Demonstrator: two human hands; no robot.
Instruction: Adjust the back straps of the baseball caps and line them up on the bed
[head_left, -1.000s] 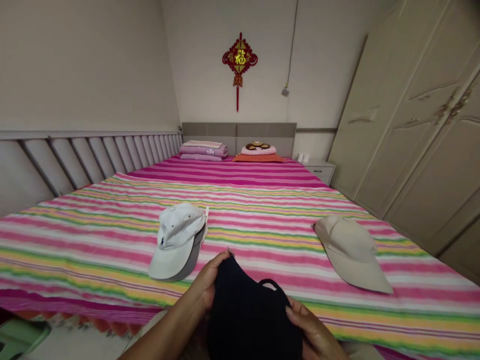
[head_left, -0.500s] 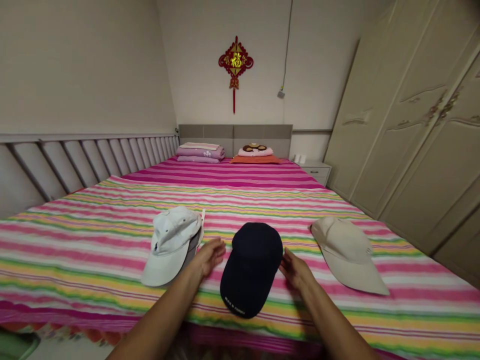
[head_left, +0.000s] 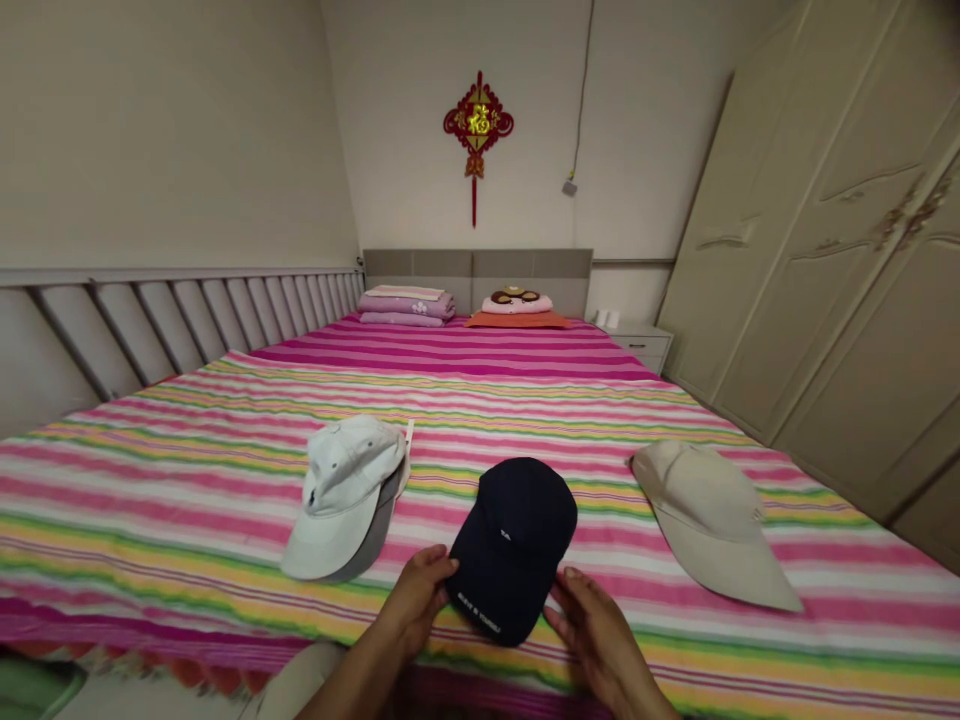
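Observation:
A navy baseball cap [head_left: 517, 510] lies on the striped bedspread in front of me, its brim toward me with small white lettering along the edge. My left hand [head_left: 418, 597] pinches the brim's left edge, thumb against it and the other fingers partly hidden. On the other side, my right hand [head_left: 592, 625] is beside the brim's right edge, fingers apart and fingertips close to it; whether they touch is unclear. To the left sits a white baseball cap [head_left: 345, 490] with a dark small logo. A beige baseball cap [head_left: 709, 515] rests at the right.
The striped bedspread [head_left: 247, 470] covers the bed. Folded purple bedding [head_left: 409, 305] and an orange pillow [head_left: 517, 320] lie by the headboard [head_left: 525, 270]. A railing [head_left: 225, 315] runs along the left, a wardrobe [head_left: 810, 270] along the right, with a nightstand [head_left: 641, 340] beyond.
Both hands have moved down toward me, from beside the cap's crown to beside its brim. The left hand has closed on the brim edge. The view has shifted slightly.

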